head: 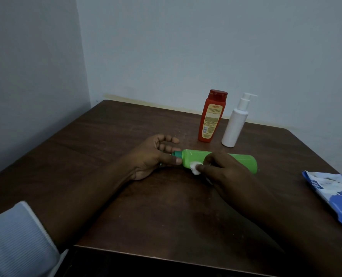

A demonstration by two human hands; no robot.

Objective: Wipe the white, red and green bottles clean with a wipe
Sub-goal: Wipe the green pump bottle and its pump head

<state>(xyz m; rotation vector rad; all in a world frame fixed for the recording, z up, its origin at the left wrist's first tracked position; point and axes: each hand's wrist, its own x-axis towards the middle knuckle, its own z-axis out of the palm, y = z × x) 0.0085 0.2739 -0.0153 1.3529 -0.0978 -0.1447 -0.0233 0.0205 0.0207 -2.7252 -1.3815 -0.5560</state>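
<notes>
Fingers of the right hand: curled, with a small wad of white wipe pinched at the tips and pressed to the near side of the green bottle, just behind its shoulder. The back of the hand is laid over the middle of the bottle, so that part of the body is hidden.

Fingers of the left hand: loosely curled, palm turned to the right. The cap end of the bottle is held between the thumb, laid against the shoulder, and the lower fingers behind the dark green cap. The upper two fingers are spread clear of it.

Green bottle: laid on its side on the dark wooden counter, near the middle, cap to the left, base to the right.

Red bottle: stood upright toward the far edge of the counter, its printed label turned to the camera, red cap on. White bottle: a pump type, stood upright just to the right of the red one, close beside it but apart. Both are placed behind the green bottle and are not touched.

Blue and white wipe packet: laid flat at the right edge of the counter, well apart from the hands, partly cut off by the frame.

A pale ribbed sleeve is seen at lower left, pushed up the left forearm. A plain pale wall is met by the counter at the back and the left.
</notes>
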